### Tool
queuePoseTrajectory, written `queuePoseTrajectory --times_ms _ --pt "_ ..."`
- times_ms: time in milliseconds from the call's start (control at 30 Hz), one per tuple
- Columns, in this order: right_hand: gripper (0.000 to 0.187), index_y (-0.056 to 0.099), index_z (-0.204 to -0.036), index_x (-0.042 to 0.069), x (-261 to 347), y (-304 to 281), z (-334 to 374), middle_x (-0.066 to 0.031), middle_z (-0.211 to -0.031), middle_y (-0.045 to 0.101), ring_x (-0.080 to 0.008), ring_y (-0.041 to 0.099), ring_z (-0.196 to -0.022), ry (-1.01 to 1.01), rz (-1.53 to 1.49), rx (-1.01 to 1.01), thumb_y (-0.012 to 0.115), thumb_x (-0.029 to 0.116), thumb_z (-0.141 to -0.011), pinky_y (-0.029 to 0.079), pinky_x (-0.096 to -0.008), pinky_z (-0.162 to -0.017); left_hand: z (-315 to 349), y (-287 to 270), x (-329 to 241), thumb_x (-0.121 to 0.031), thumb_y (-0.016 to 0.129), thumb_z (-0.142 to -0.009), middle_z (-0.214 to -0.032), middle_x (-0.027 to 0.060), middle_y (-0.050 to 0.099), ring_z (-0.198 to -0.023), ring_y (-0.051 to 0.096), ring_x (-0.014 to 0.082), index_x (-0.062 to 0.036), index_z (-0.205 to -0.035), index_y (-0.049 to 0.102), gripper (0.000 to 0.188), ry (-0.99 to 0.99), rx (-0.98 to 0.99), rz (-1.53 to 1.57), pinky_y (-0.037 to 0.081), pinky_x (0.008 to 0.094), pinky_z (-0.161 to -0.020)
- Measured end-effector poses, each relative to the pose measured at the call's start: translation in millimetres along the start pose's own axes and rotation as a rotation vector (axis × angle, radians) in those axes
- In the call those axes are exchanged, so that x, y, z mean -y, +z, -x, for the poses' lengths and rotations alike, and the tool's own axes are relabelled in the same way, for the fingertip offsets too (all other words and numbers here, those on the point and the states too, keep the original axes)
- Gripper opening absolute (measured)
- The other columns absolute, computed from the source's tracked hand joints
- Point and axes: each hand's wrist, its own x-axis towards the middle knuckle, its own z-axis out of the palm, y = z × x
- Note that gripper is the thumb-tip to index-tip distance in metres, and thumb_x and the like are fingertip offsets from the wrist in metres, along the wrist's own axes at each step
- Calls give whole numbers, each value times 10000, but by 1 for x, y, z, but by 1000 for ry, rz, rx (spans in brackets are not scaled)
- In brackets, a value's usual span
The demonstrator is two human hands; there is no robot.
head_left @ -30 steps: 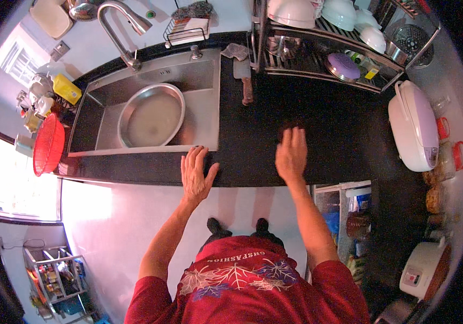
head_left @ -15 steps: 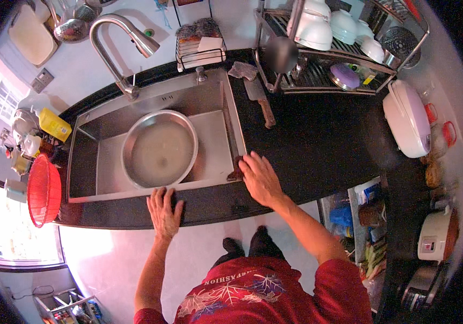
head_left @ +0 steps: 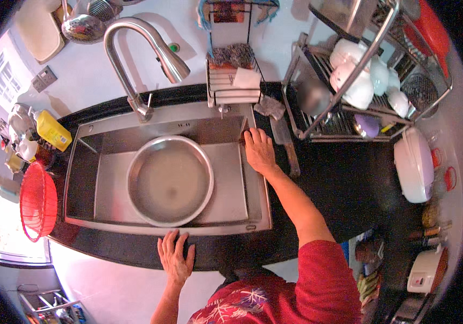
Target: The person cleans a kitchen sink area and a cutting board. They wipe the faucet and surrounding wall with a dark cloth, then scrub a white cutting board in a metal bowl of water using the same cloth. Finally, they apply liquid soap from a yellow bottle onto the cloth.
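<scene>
A wide steel basin (head_left: pixel 134 208) sits in the stainless steel sink (head_left: pixel 229 156), with cloudy water inside. My right hand (head_left: pixel 260 151) reaches to the sink's right rim near the back corner, fingers bent over it. A small dark brown cloth-like piece shows by those fingertips, mostly covered. My left hand (head_left: pixel 176 258) rests on the front edge of the black counter, fingers spread, holding nothing. Just right of my right hand, a cleaver (head_left: pixel 281 132) lies with its handle toward me. A crumpled grey piece (head_left: pixel 270 107) lies at its blade end.
A curved faucet (head_left: pixel 134 59) rises behind the sink, beside a wire rack (head_left: pixel 234 100) with scrubbers. At back right, a dish rack (head_left: pixel 345 132) holds white bowls. A red basket (head_left: pixel 38 202) and yellow bottle (head_left: pixel 53 130) stand left; a rice cooker (head_left: pixel 412 167) stands right.
My right hand has moved from the sink's front right corner toward the back along its rim, with the brown piece. My left hand stays at the counter edge. The view has shifted.
</scene>
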Motion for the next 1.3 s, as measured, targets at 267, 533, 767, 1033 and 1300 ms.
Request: queuePoseTrajectory --times_ms 267,533,767,1033,1300 --pt "300 543 -1062 21 -20 58 -106 -143 -1059 537 -286 497 -998 -37 248 -300 486 159 -802 421 -401 -784 -4 2 3 -215 652 -717 -1195 118 498 -1176 417 308 -113 -1083 575 388 -45 8 20 227 495 -1021" --pt "330 552 -1070 2 -13 50 -72 -144 -1109 526 -283 468 -1065 -117 365 -132 494 164 -788 412 -364 -820 1 2 6 -226 657 -732 -1209 118 489 -1185 410 309 -112 -1097 566 393 -20 -8 1 233 485 -1018" --pt "361 519 -1097 -21 14 -3 -3 -147 -1170 468 -297 431 -1114 -187 159 -37 520 119 -764 480 -366 -769 5 5 11 -226 672 -723 -1196 117 494 -1180 413 293 -99 -1086 565 400 9 -76 -1 249 475 -1022" --pt "375 489 -1129 22 59 -71 111 -150 -1221 425 -340 399 -1128 -54 17 123 527 69 -758 411 -444 -875 12 5 20 -265 653 -760 -1241 150 449 -1216 363 320 -86 -1160 527 457 94 -60 89 212 493 -1032" --pt "283 549 -1053 23 130 -98 195 -138 -1160 461 -344 410 -1092 269 1 14 506 70 -777 387 -460 -854 18 -4 44 -238 640 -775 -1255 176 432 -1230 342 345 -53 -1196 486 485 239 27 249 214 484 -1031"
